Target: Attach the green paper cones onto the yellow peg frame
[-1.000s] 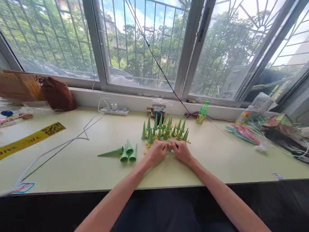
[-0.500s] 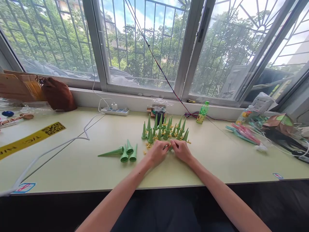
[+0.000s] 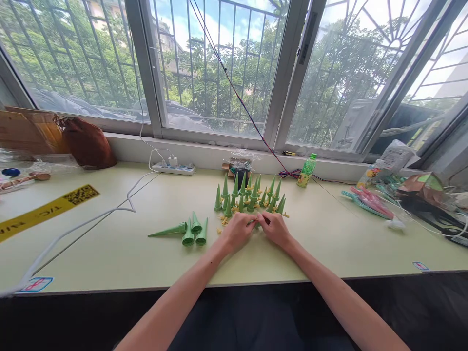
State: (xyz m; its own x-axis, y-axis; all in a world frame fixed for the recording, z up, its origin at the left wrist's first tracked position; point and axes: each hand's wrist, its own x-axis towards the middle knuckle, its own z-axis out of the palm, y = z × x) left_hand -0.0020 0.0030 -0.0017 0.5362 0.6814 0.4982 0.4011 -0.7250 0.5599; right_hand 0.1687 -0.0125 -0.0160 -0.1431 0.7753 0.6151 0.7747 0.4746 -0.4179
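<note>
My left hand [image 3: 238, 231] and my right hand [image 3: 275, 229] meet at the fingertips, low over the table. Both are closed in a pinch around something small, which the fingers mostly hide. Just beyond them stands a cluster of green pointed cones [image 3: 254, 193], tips up, with small yellow pieces [image 3: 224, 221] among them and beside my left hand. Further left, several loose green cones [image 3: 188, 237] sit together; one lies on its side, its tip pointing left.
Behind the cones is a small open box [image 3: 240, 166]. A green-capped bottle [image 3: 307, 170] and a white power strip [image 3: 174, 168] stand along the window wall. A white cable [image 3: 109, 210] crosses the table at left. Bags and packets [image 3: 373, 202] lie at right.
The fingertips have shifted very slightly against each other, and the small thing between them shows less. The cones and the rest of the table look the same.
</note>
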